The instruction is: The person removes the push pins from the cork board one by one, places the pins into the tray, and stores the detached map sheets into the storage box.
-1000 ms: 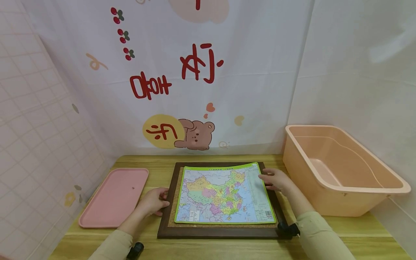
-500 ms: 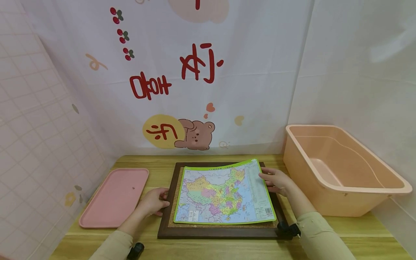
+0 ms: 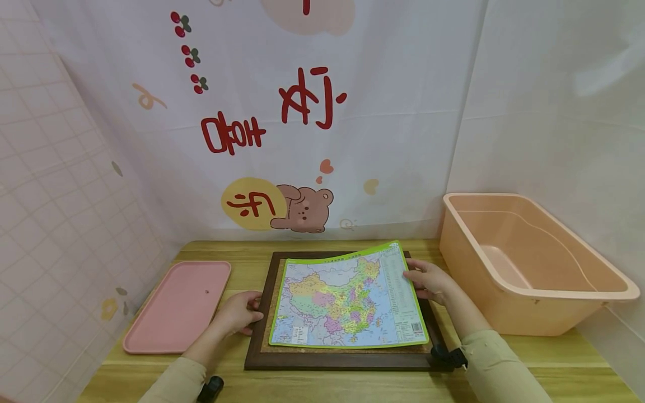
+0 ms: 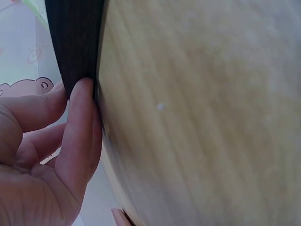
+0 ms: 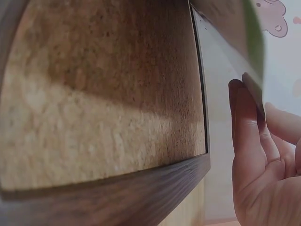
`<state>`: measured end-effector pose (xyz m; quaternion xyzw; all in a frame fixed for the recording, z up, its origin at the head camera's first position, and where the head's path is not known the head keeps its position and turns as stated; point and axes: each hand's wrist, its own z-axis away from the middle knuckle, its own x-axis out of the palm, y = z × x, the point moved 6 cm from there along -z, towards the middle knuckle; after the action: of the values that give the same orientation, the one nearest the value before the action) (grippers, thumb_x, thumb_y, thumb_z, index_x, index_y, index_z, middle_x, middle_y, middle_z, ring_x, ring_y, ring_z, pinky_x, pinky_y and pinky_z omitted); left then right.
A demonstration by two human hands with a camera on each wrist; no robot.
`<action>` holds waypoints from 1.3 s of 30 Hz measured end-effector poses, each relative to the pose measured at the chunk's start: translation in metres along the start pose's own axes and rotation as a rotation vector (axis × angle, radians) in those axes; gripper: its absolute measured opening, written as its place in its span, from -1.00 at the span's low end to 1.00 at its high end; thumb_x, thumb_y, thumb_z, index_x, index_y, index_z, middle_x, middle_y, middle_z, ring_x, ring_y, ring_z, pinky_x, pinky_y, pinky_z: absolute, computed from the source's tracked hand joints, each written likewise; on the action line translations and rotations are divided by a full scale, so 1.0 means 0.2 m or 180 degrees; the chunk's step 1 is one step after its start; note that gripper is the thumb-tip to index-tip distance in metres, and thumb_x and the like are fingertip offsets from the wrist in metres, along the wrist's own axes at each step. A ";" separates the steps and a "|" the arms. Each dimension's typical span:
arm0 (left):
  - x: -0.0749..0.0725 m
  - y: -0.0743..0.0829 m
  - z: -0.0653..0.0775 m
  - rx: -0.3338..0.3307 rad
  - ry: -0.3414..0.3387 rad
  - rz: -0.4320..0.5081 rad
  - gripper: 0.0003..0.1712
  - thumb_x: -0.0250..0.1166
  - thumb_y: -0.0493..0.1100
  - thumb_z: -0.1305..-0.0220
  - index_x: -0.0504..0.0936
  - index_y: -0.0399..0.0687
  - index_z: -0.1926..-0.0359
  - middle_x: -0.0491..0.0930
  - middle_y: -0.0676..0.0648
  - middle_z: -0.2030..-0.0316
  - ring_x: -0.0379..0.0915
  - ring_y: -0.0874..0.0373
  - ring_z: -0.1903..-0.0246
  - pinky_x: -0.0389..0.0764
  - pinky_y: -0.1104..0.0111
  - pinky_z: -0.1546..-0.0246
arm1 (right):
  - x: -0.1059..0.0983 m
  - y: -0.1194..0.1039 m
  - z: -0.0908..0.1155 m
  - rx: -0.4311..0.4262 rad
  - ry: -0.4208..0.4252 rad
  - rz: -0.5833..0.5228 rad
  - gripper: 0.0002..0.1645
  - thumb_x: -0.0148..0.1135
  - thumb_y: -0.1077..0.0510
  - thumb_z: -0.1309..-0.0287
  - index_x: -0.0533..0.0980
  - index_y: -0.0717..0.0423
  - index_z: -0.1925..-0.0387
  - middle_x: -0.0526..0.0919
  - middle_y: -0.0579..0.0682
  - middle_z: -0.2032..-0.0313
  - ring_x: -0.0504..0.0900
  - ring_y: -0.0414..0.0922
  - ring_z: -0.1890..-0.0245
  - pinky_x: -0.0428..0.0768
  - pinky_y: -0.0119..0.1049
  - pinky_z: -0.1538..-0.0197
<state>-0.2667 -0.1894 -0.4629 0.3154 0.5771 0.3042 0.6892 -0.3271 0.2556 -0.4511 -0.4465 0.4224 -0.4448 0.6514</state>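
A map of China (image 3: 332, 302) with a green border lies over a dark-framed corkboard (image 3: 347, 361) in the head view. My right hand (image 3: 428, 278) pinches the map's right edge between thumb and fingers. That side is raised, and the sheet bends upward toward its far right corner. From the right wrist, bare cork (image 5: 108, 94) shows beneath the lifted sheet, and the hand (image 5: 268, 160) is apart from the frame. My left hand (image 3: 238, 313) grips the board's left frame edge; in the left wrist view its thumb and fingers pinch the dark wood (image 4: 75, 42).
On the left of the wooden table (image 3: 322, 386) lies a pink tray (image 3: 178, 308). A deep peach plastic tub (image 3: 534, 268) stands at the right, close to the right forearm. Behind the table hangs a printed white cloth (image 3: 393, 140).
My right hand has raised the map's right side, and its far right corner stands higher, with a stronger bend. The left hand and the corkboard stay where they were.
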 end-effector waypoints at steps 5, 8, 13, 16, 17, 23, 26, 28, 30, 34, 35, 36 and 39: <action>0.00 0.00 0.00 -0.0012 0.0008 -0.0003 -0.39 0.33 -0.50 -0.17 0.44 -0.40 -0.27 0.48 -0.15 0.17 0.53 0.08 0.36 0.68 0.24 0.58 | 0.00 -0.01 0.01 -0.0041 0.0012 -0.0010 -0.31 0.07 0.22 -0.45 0.09 0.27 -0.48 0.67 0.02 0.20 0.70 -0.06 0.26 0.70 -0.14 0.19; 0.00 -0.01 0.00 -0.0044 0.0025 0.0006 -0.38 0.34 -0.51 -0.16 0.45 -0.38 -0.27 0.48 -0.15 0.17 0.53 0.08 0.36 0.68 0.23 0.58 | 0.00 -0.02 0.02 -0.0067 0.0020 0.0002 -0.32 0.06 0.22 -0.45 0.09 0.26 -0.48 0.68 0.03 0.20 0.71 -0.06 0.26 0.71 -0.16 0.21; 0.00 -0.01 0.00 -0.0043 0.0033 -0.0017 -0.39 0.34 -0.50 -0.16 0.45 -0.39 -0.27 0.48 -0.15 0.18 0.53 0.08 0.36 0.68 0.23 0.58 | 0.00 -0.03 0.03 -0.0082 0.0043 0.0013 -0.33 0.06 0.21 -0.45 0.12 0.24 -0.47 0.68 0.03 0.20 0.71 -0.06 0.28 0.71 -0.18 0.24; 0.00 0.00 0.00 -0.0032 0.0028 -0.0015 -0.38 0.34 -0.50 -0.16 0.45 -0.40 -0.27 0.49 -0.16 0.18 0.53 0.08 0.36 0.69 0.22 0.58 | 0.00 -0.03 0.03 -0.0109 0.0058 0.0027 -0.34 0.07 0.20 -0.45 0.13 0.24 -0.47 0.68 0.03 0.19 0.71 -0.07 0.28 0.70 -0.19 0.24; 0.00 0.00 0.01 -0.0025 0.0026 -0.0024 -0.39 0.34 -0.50 -0.16 0.45 -0.40 -0.27 0.49 -0.16 0.18 0.53 0.08 0.36 0.69 0.22 0.58 | 0.00 -0.03 0.03 -0.0122 0.0066 0.0030 -0.34 0.07 0.20 -0.45 0.14 0.23 -0.47 0.67 0.04 0.19 0.70 -0.07 0.28 0.70 -0.19 0.24; 0.00 0.01 0.01 -0.0014 0.0029 -0.0033 -0.39 0.34 -0.50 -0.17 0.45 -0.41 -0.26 0.48 -0.16 0.18 0.53 0.07 0.33 0.69 0.21 0.57 | 0.00 -0.02 0.03 -0.0234 0.0034 -0.0046 -0.36 0.08 0.23 -0.44 0.15 0.28 -0.44 0.68 0.02 0.17 0.71 -0.06 0.28 0.71 -0.18 0.24; 0.00 0.01 0.01 -0.0004 0.0026 -0.0024 -0.40 0.34 -0.50 -0.17 0.45 -0.41 -0.26 0.48 -0.16 0.18 0.53 0.07 0.33 0.69 0.21 0.58 | 0.00 -0.02 0.03 -0.0289 0.0028 -0.0047 -0.37 0.07 0.25 -0.44 0.14 0.31 -0.43 0.69 0.00 0.17 0.71 -0.07 0.28 0.71 -0.19 0.24; 0.00 0.01 0.01 0.0007 0.0025 -0.0016 -0.40 0.33 -0.50 -0.17 0.45 -0.41 -0.26 0.48 -0.16 0.18 0.53 0.06 0.32 0.69 0.21 0.58 | 0.00 -0.02 0.03 -0.0321 0.0056 -0.0028 -0.39 0.07 0.26 -0.44 0.15 0.31 -0.42 0.69 0.01 0.16 0.70 -0.07 0.28 0.70 -0.19 0.25; 0.00 0.01 0.01 0.0015 0.0022 0.0002 -0.40 0.33 -0.51 -0.16 0.45 -0.42 -0.26 0.48 -0.17 0.18 0.53 0.06 0.31 0.69 0.21 0.58 | 0.00 -0.03 0.03 -0.0320 0.0117 0.0010 -0.41 0.07 0.28 -0.44 0.18 0.29 -0.41 0.68 0.03 0.13 0.69 -0.08 0.28 0.70 -0.19 0.25; -0.01 0.01 0.01 0.0018 0.0009 0.0025 -0.39 0.33 -0.51 -0.16 0.43 -0.42 -0.27 0.48 -0.17 0.18 0.53 0.06 0.31 0.69 0.21 0.58 | 0.00 -0.04 0.04 -0.0356 0.0194 0.0019 -0.43 0.06 0.30 -0.43 0.19 0.31 -0.38 0.66 0.09 0.09 0.68 -0.09 0.26 0.70 -0.16 0.24; -0.01 0.01 0.01 0.0021 0.0001 0.0033 -0.39 0.33 -0.51 -0.16 0.43 -0.43 -0.27 0.47 -0.17 0.18 0.53 0.06 0.32 0.69 0.21 0.57 | 0.00 -0.04 0.04 -0.0366 0.0210 0.0009 -0.44 0.06 0.31 -0.43 0.19 0.32 -0.37 0.66 0.09 0.09 0.67 -0.09 0.26 0.70 -0.16 0.23; -0.01 0.01 0.01 0.0021 -0.0006 0.0044 -0.38 0.33 -0.52 -0.16 0.43 -0.43 -0.27 0.47 -0.17 0.18 0.53 0.06 0.33 0.69 0.21 0.57 | 0.00 -0.04 0.04 -0.0383 0.0219 0.0008 -0.44 0.05 0.32 -0.43 0.19 0.33 -0.37 0.66 0.09 0.09 0.67 -0.10 0.26 0.70 -0.15 0.23; 0.00 0.01 0.01 0.0011 -0.0019 0.0072 -0.38 0.32 -0.51 -0.17 0.43 -0.43 -0.27 0.46 -0.17 0.19 0.52 0.07 0.35 0.69 0.20 0.57 | 0.00 -0.04 0.04 -0.0419 0.0269 -0.0008 -0.47 0.04 0.33 -0.43 0.19 0.34 -0.36 0.66 0.07 0.11 0.66 -0.11 0.28 0.70 -0.16 0.24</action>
<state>-0.2647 -0.1890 -0.4604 0.3240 0.5719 0.3100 0.6869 -0.3212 0.2554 -0.4410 -0.4698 0.4773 -0.4353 0.6017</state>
